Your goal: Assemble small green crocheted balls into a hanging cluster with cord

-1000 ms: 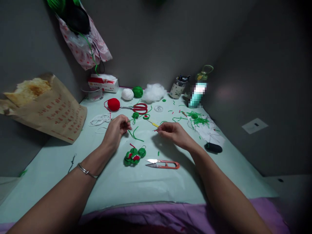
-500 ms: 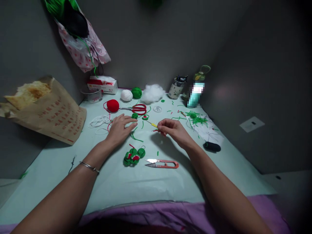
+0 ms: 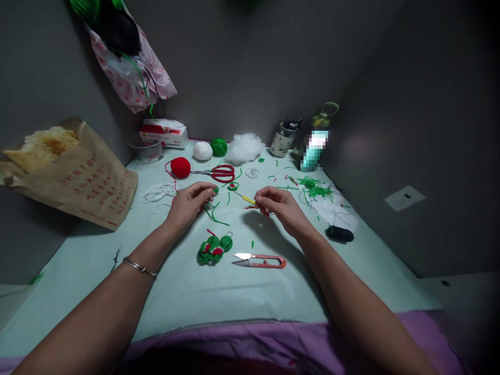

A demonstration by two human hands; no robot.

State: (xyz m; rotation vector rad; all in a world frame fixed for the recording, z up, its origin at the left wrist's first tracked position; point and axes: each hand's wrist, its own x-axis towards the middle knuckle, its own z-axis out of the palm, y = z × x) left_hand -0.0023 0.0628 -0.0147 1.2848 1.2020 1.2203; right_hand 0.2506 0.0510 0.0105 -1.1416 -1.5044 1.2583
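My left hand (image 3: 190, 202) is closed, thumb and fingers pinching a small green crocheted piece (image 3: 215, 191). My right hand (image 3: 279, 204) has its fingers pressed together; a thin, shiny bit shows under them, too small to name. Just left of its fingertips is a crochet hook (image 3: 247, 199) with a yellow handle, its tip toward a small green, red and white crocheted piece (image 3: 233, 186). Nearer to me lie several stuffed green crocheted shapes with red and white parts (image 3: 211, 251). Beside them rest orange thread snips (image 3: 265, 261), blades apart.
Red-handled scissors (image 3: 222, 173), a red yarn ball (image 3: 180, 167), a white ball (image 3: 202, 151), a green ball (image 3: 219, 146) and white stuffing (image 3: 245, 148) lie at the back. Yarn scraps (image 3: 318, 190) cover the right side. A paper food bag (image 3: 97, 182) stands left.
My left hand has gone from fingers stretched beside the small green piece to pinching it. My right hand has shifted slightly right, its fingers still together.
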